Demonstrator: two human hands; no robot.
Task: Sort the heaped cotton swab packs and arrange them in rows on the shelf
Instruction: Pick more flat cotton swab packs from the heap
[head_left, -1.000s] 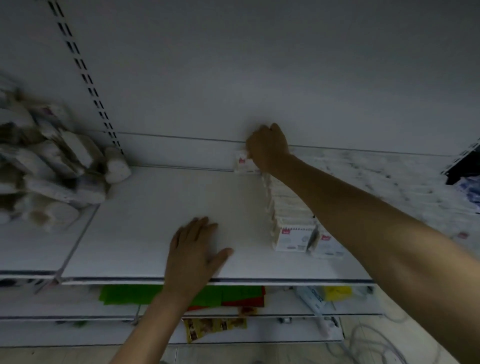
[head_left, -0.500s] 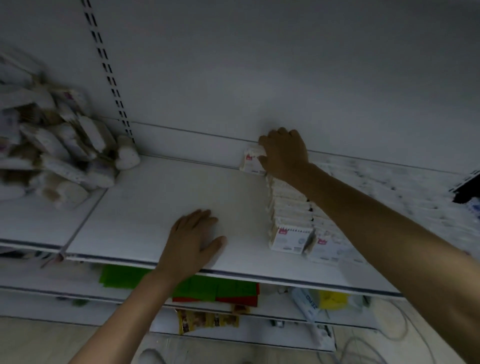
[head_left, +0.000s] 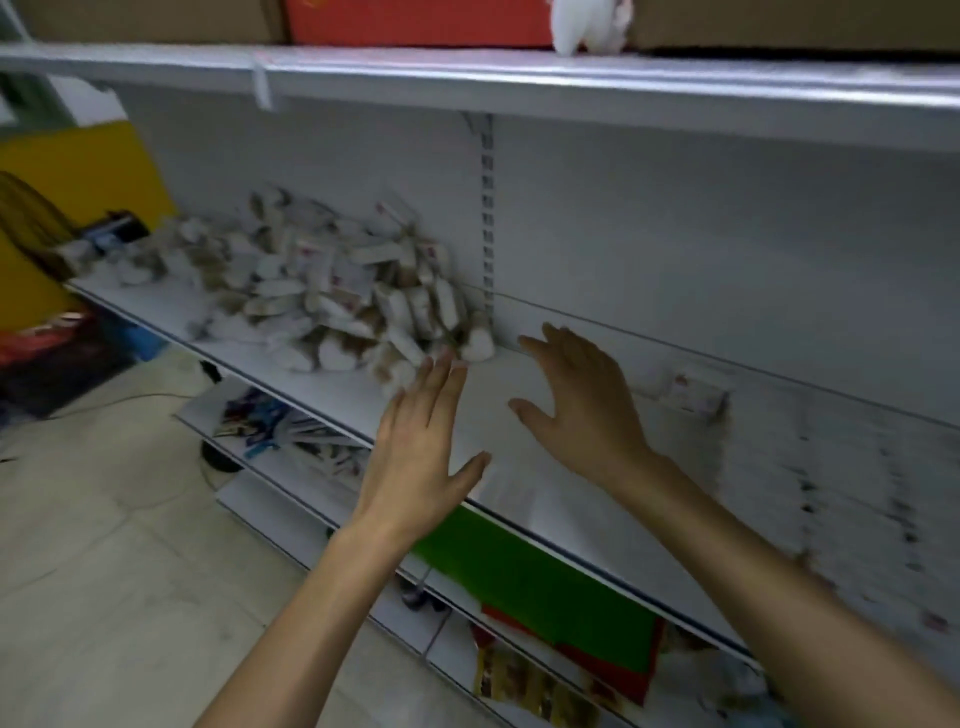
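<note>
Both hands are open and hold nothing. The left hand (head_left: 421, 457) is flat with its fingers straight and together, thumb out to the side. Its fingertips reach the near edge of the heap of cotton swab packs (head_left: 332, 296); motion blur hides whether they touch it. The right hand (head_left: 587, 405) has its fingers spread and slightly bent, palm down above a bare stretch of the shelf (head_left: 545, 499), just right of the heap.

The heap lies on the left part of the smooth white metal shelf, a loose jumble of small, flat, oblong packs, white with pale brown patches and small red marks, tilted every way. To the right, blurred white packs stand in rows (head_left: 831, 493) running from front to back. One small boxy pack with a red mark (head_left: 696, 395) sits at the back, against the rear panel.

A slotted metal upright (head_left: 487, 208) runs down the pale rear panel behind the heap's right end. Above is another white shelf (head_left: 519, 88) carrying a red box (head_left: 415, 21). On a lower shelf lies a flat green sheet (head_left: 530, 582). A yellow panel (head_left: 88, 171) stands at far left, above a pale tiled floor (head_left: 104, 571).
</note>
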